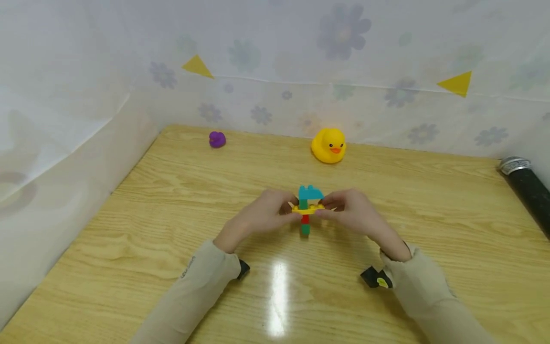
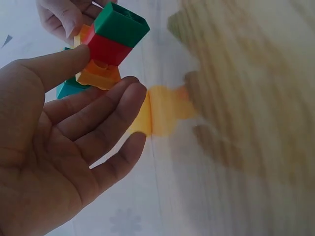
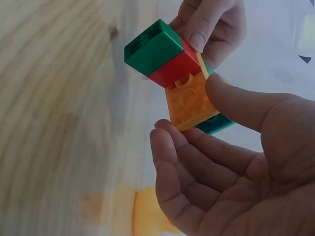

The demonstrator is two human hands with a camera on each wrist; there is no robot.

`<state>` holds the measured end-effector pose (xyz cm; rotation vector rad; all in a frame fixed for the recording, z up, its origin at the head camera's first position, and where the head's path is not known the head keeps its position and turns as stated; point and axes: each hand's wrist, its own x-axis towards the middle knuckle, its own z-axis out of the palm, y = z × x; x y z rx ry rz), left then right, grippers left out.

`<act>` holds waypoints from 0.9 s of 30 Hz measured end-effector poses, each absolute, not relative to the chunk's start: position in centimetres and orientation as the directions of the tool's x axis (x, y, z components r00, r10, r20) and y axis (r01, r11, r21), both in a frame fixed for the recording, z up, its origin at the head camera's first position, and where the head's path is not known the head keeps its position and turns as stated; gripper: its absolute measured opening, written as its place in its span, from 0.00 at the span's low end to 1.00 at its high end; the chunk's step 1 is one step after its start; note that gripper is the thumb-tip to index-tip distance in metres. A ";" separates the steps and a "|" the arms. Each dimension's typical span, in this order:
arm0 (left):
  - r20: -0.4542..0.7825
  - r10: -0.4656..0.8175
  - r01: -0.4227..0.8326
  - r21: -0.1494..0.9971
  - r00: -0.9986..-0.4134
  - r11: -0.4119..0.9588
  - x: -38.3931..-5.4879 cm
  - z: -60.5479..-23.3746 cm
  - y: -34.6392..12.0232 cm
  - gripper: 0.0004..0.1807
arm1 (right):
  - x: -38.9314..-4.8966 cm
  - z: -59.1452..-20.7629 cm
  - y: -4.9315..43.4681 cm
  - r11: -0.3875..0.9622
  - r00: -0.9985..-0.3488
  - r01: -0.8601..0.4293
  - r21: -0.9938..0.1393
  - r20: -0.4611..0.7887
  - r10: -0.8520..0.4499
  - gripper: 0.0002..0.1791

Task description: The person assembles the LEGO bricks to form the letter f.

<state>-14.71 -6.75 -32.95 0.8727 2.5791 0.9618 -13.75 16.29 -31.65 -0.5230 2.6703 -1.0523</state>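
Note:
A small stack of toy bricks is held upright over the table between both hands. Its top is a blue brick [image 1: 310, 193] with a sloped right end. Below come a green brick [image 1: 303, 204], a wide yellow plate [image 1: 308, 210], a red brick [image 1: 305, 219] and a green brick [image 1: 305, 230] at the bottom. My left hand [image 1: 268, 210] pinches the plate's left end between thumb and fingers. At its right end, my right hand [image 1: 355, 212] pinches it likewise. Both wrist views show the bottom brick's [image 2: 123, 25] hollow underside, and the right one the plate's [image 3: 189, 101] studless underside.
A yellow rubber duck [image 1: 328, 145] stands behind the hands, with a smaller purple duck [image 1: 217, 139] at the back left. A black microphone [image 1: 530, 191] lies along the right edge. White flowered cloth [image 1: 275, 57] hangs behind the wooden table [image 1: 172, 191].

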 end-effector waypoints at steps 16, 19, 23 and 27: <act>-0.048 0.665 0.480 0.653 -0.745 0.586 -14.8 -33.4 -6.3 0.10 | -14.3 -32.8 16.5 0.661 -0.857 -0.177 -0.730 -0.216 -0.468 0.15; -0.057 0.673 0.486 0.647 -0.738 0.588 -14.8 -33.5 -6.4 0.10 | -14.3 -33.0 16.5 0.668 -0.861 -0.163 -0.726 -0.226 -0.456 0.15; -0.061 0.666 0.481 0.642 -0.744 0.597 -14.6 -33.5 -6.5 0.11 | -14.1 -32.9 16.3 0.687 -0.864 -0.145 -0.712 -0.247 -0.438 0.15; -0.072 0.648 0.469 0.630 -0.758 0.619 -14.6 -33.5 -6.6 0.10 | -13.9 -32.7 16.2 0.699 -0.860 -0.155 -0.698 -0.253 -0.443 0.15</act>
